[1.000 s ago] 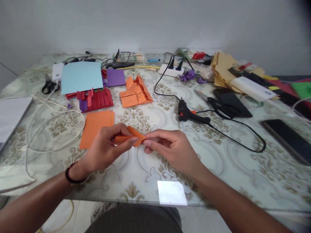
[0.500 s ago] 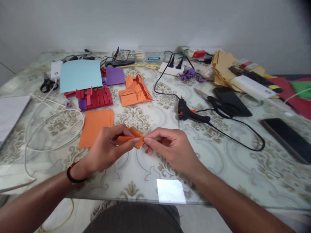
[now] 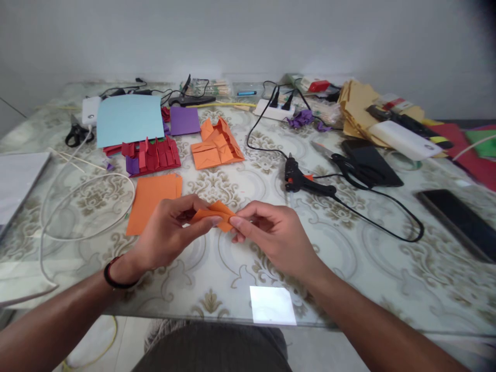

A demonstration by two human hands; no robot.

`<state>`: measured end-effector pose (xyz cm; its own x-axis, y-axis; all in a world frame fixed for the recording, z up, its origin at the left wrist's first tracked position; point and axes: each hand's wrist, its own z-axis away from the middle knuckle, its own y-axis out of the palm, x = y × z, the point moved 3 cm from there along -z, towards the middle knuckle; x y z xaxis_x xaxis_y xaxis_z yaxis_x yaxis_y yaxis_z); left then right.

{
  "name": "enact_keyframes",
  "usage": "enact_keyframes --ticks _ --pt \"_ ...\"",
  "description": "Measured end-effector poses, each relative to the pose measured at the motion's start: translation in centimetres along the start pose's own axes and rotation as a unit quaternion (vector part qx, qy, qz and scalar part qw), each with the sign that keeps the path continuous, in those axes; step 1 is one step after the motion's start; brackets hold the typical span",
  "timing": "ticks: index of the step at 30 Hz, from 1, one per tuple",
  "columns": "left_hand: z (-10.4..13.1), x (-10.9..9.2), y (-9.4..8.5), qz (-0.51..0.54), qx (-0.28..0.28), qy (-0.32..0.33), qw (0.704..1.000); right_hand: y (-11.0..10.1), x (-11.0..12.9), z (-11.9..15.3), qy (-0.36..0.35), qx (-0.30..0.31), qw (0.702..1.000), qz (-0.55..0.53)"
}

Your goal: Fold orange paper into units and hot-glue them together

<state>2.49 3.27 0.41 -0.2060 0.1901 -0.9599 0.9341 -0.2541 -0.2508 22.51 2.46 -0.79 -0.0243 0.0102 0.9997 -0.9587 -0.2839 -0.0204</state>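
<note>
Between my two hands, above the table, is a small folded piece of orange paper (image 3: pixel 220 209). My left hand (image 3: pixel 170 230) pinches its left part between thumb and fingers. The right end is gripped by my right hand (image 3: pixel 271 232), thumb on top and fingers curled beneath. My fingers cover part of the folds. A stack of flat orange paper sheets (image 3: pixel 149 201) lies just behind my left hand. Further back rest folded orange paper pieces (image 3: pixel 217 147), and to their left, folded red paper pieces (image 3: pixel 158 157).
A black glue gun (image 3: pixel 298 178) with its cord lies right of my hands, beside scissors (image 3: pixel 344 168) and a phone (image 3: pixel 457 222). A light blue sheet (image 3: pixel 129 121), a purple sheet (image 3: pixel 185 121) and a power strip (image 3: pixel 275 109) are at the back. A white cable (image 3: pixel 89 237) loops at left.
The orange paper has tilted and its fold has opened a little between my fingers. My left thumb has shifted slightly left, away from my right thumb. Both hands keep their hold.
</note>
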Motion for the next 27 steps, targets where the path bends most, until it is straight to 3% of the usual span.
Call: enact_keyframes --ticks 8,13,16,19,24,27 --pt "-0.7 -1.0 0.1 0.044 -0.017 -0.038 0.998 0.1 -0.2 0.2 0.009 0.002 0.995 -0.103" --pt "-1.0 -0.5 -0.4 0.077 -0.021 -0.031 0.996 -0.3 -0.1 -0.1 0.003 -0.015 0.994 -0.111" --pt "-0.9 -0.3 -1.0 0.05 -0.021 0.044 0.998 -0.8 -0.2 -0.4 -0.009 -0.035 0.993 -0.113" --pt "-0.5 -0.8 -1.4 -0.064 -0.02 0.145 0.987 -1.1 -0.4 -0.5 0.0 -0.022 0.99 -0.138" --pt "0.2 -2.5 -1.1 -0.218 -0.014 0.321 0.922 -0.9 -0.7 -0.9 0.059 0.006 0.977 -0.206" --pt "0.2 -2.7 -1.1 -0.233 -0.021 0.327 0.915 -0.9 -0.8 -1.1 0.058 -0.011 0.977 -0.205"
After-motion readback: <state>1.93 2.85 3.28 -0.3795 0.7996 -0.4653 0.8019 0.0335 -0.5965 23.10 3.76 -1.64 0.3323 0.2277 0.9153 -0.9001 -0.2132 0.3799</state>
